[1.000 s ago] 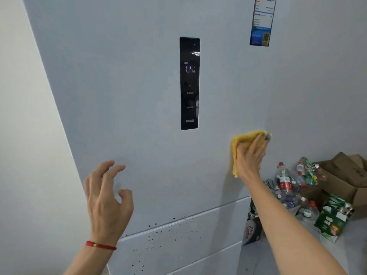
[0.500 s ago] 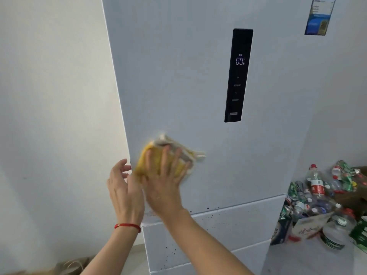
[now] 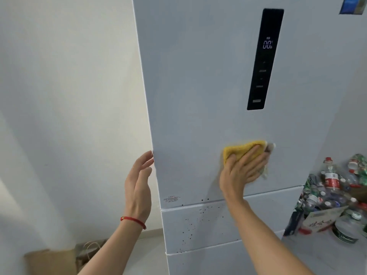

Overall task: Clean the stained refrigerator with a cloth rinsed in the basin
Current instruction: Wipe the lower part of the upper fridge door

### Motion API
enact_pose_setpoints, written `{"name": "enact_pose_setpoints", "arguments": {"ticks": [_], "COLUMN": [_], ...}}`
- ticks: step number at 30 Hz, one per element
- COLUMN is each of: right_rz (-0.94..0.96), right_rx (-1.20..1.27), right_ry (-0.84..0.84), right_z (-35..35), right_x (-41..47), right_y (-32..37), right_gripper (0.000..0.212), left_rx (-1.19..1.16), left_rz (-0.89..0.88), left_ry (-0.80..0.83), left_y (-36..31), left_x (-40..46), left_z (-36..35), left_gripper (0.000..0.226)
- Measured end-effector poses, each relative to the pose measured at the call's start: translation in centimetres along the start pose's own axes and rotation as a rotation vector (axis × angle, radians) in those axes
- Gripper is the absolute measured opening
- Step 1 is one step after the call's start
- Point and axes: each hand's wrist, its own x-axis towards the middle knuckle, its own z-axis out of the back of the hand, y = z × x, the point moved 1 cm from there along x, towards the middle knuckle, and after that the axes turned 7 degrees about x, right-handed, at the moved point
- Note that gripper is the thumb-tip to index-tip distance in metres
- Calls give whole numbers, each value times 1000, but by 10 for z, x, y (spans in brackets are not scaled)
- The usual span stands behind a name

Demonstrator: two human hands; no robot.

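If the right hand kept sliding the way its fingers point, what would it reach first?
Probably the refrigerator door's right edge: the right hand, pressing the yellow cloth, points up-right, seemingly passing below the black control panel.

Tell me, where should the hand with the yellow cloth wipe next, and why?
Probably downward. The right hand presses the yellow cloth flat on the upper door, which looks clean there. The dark specks sit lower, along the door's bottom edge and on the drawer front beneath. The left hand rests at the fridge's edge.
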Motion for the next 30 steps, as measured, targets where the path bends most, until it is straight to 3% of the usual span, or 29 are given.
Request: {"name": "enact_pose_setpoints", "arguments": {"ticks": [1, 3, 8, 10, 12, 14, 19, 24, 26, 30], "right_rz": [-76, -12, 710, 991, 1127, 982, 371, -374, -421, -136], "right_rx": [56, 27, -275, -364, -455, -476, -381, 165, 153, -142], "right_ry": [-31, 18, 239, 350, 377, 322, 216, 11, -10, 39], "right_z": [-10, -36, -77, -68, -48, -26, 21, -12, -42, -98], "right_x": [-11, -45, -130, -124, -99, -65, -6, -23, -62, -163], "right_y": [19, 52, 72, 55, 23, -14, -76, -27, 8, 48], "right_gripper": [77, 76, 73, 80, 80, 81, 90, 91, 88, 74], "left_rx": [1, 19, 50, 50, 89, 134, 81, 43, 10, -18], "left_rz": [22, 67, 138, 163, 153, 142, 157, 182, 210, 251], "left_ry": [20, 17, -38, -103, -137, -127, -46, 90, 133, 158], "left_y": [2, 10, 28, 33, 35, 35, 40, 44, 45, 50], "left_x": [0, -2, 0, 0, -6, -13, -17, -18, -17, -17], "left_z": [2, 10, 12, 7, 0, -8, -15, 3, 12, 23], "left_gripper": [48, 46, 41, 37, 40, 43, 38, 44, 45, 38]}}
